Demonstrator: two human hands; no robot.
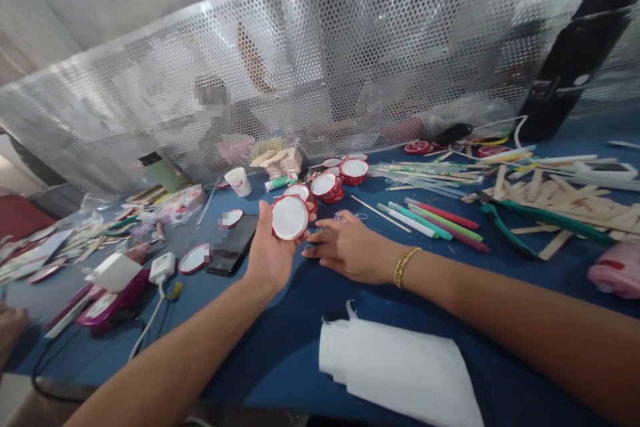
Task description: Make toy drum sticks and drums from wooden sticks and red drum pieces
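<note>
My left hand [273, 257] is closed on a round lid [290, 217], white inside with a red rim, tilted so the white face points at me. Just to its right, my right hand [357, 247] hovers low over the blue table, fingers a little bent and apart, with nothing visible in them. Thin loose strands [357, 216] lie behind the right hand. Stacks of similar red-rimmed lids [325, 185] stand beyond both hands. A dark phone [233, 250] rests left of the left hand, and a folded white cloth [400, 363] lies in front.
A perforated metal screen [300, 67] runs along the back. Coloured markers [435, 220], green-handled pliers [515, 227] and wooden sticks [575, 203] lie to the right. Leftward are a paper cup [238, 181], a charger [163, 268] with its cable, and another person's hand [11, 327].
</note>
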